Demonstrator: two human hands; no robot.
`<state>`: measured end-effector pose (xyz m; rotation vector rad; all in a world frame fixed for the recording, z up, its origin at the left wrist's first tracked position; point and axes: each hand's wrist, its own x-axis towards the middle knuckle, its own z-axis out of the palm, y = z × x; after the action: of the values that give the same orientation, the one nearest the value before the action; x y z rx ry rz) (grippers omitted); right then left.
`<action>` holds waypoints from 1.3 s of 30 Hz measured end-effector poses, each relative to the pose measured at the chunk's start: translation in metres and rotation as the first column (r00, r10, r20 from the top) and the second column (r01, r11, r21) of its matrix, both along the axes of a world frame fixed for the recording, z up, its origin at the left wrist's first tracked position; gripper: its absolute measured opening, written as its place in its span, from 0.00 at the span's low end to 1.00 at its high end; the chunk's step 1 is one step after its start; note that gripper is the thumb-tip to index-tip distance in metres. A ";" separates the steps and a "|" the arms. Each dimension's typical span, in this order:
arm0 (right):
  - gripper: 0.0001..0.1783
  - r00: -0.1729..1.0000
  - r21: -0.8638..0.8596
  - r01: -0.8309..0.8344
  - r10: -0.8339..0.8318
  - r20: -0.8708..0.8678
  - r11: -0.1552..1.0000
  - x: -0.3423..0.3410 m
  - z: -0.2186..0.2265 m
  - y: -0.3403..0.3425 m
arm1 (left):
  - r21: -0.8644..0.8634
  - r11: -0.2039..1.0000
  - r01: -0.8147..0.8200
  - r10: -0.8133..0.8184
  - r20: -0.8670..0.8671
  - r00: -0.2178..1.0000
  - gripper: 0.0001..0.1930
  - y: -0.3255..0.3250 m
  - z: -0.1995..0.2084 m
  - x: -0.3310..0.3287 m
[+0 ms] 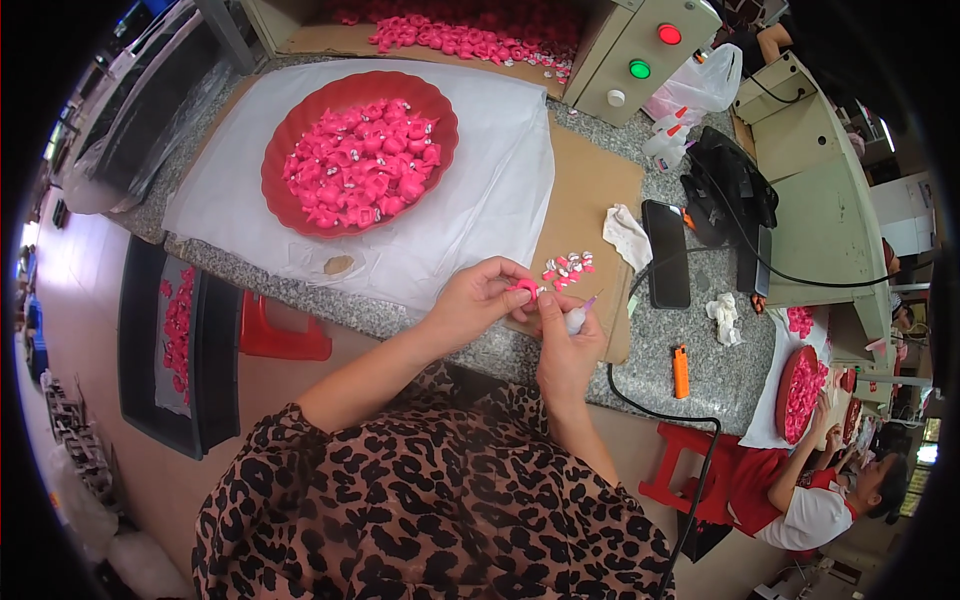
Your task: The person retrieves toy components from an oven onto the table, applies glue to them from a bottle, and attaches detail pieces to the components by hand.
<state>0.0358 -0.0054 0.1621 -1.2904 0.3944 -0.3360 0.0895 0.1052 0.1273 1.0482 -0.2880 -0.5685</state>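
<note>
Near the table's front edge, my left hand [482,300] pinches a small curved bright pink plastic piece [525,287] between thumb and fingers. My right hand [570,350] meets it there, the thumb and fingertip at the piece, where a tiny white bit shows. Tucked in the right fingers is a small white glue bottle [575,319] with a thin purple tip pointing up and away. Just beyond both hands lies a little heap of pink and white parts [567,267] on brown cardboard [595,190]. A red scalloped dish [276,190] full of pink pieces stands farther left on white sheeting [500,150].
Behind the dish is a machine opening holding more pink pieces [450,42]. A phone [667,255], crumpled tissue [724,318], orange lighter [681,372] and black cable [640,408] lie right. A dark bin [215,400] and red stool [285,335] stand left; another person [800,490] sits right.
</note>
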 end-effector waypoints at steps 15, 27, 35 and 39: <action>0.08 0.977 -0.740 -0.043 0.184 0.110 0.671 -0.004 -0.004 -0.016 | 0.010 1.000 -0.019 0.019 0.003 1.000 0.08 -0.001 0.001 -0.002; 0.09 0.972 0.297 -0.164 0.205 -0.115 0.941 -0.003 -0.002 -0.034 | 0.069 0.995 0.068 -0.064 -0.059 0.996 0.09 0.000 0.008 0.002; 0.07 0.943 0.470 -0.258 0.326 -0.067 0.844 -0.003 -0.008 -0.029 | 0.095 0.990 0.104 -0.110 0.054 0.993 0.09 -0.009 0.028 -0.007; 0.06 0.936 0.551 -0.269 0.349 -0.042 0.790 -0.004 -0.014 -0.031 | 0.141 0.951 0.275 -0.279 0.008 0.960 0.10 -0.009 0.025 -0.005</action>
<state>0.0322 -0.0359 0.1479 -0.7992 0.3554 0.1506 0.0847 0.0960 0.1527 1.1592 -0.4292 -0.8374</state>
